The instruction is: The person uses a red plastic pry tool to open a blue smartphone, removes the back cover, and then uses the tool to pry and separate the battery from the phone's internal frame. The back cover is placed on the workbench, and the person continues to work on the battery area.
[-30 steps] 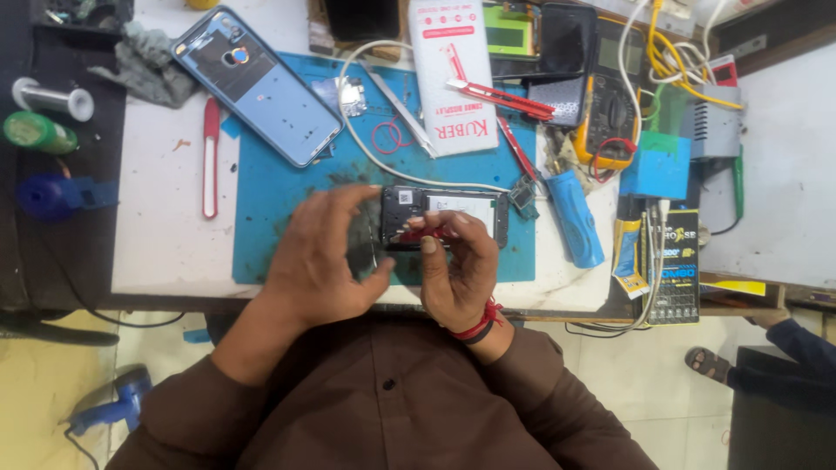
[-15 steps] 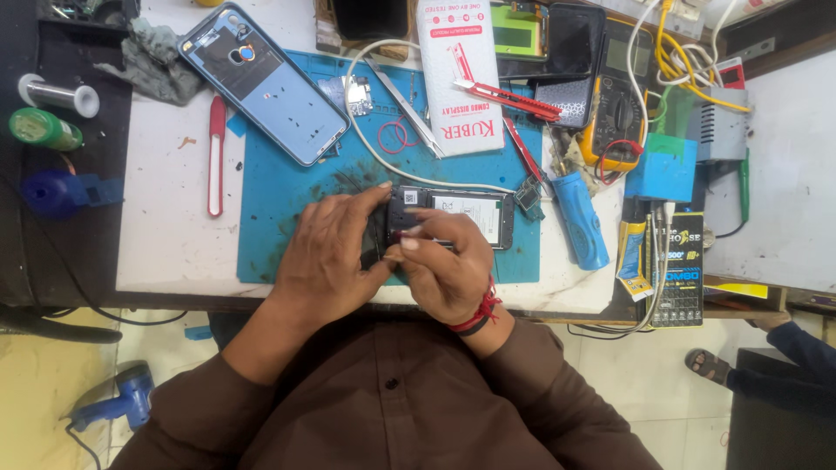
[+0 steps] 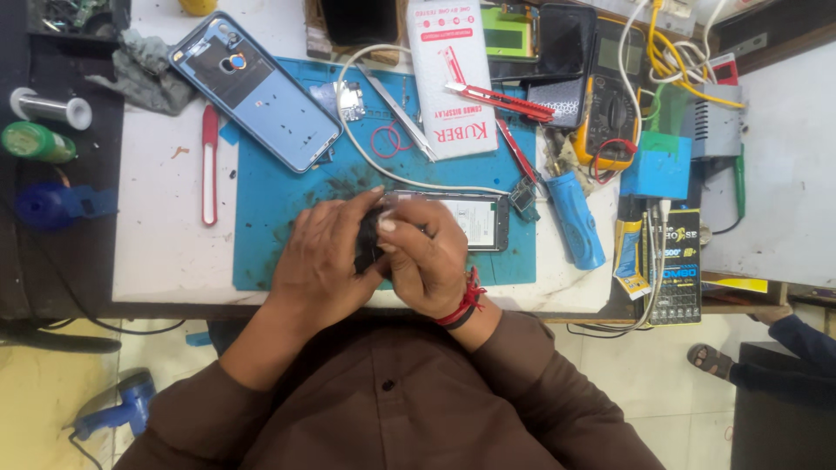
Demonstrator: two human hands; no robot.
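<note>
An opened phone [image 3: 475, 219] lies on the blue work mat [image 3: 287, 196] at the bench's front edge. My left hand [image 3: 326, 252] cups its left end, fingers curled over a small dark part [image 3: 367, 241]. My right hand [image 3: 427, 252], a red thread band at the wrist, presses down on the same end with its fingers closed over the phone. The left half of the phone is hidden under both hands; its right end with a pale inner panel shows.
A blue phone back cover [image 3: 254, 89] lies at the mat's far left, a red tool [image 3: 210, 164] beside it. Tweezers [image 3: 396, 109], a white box [image 3: 453, 74], a red cutter [image 3: 498, 100], a yellow multimeter [image 3: 610, 104], a blue cylinder [image 3: 575, 219] and cables crowd the back right.
Both hands have closed in over the phone's left end, so the red and black part seen earlier is now covered. The phone itself has stayed put.
</note>
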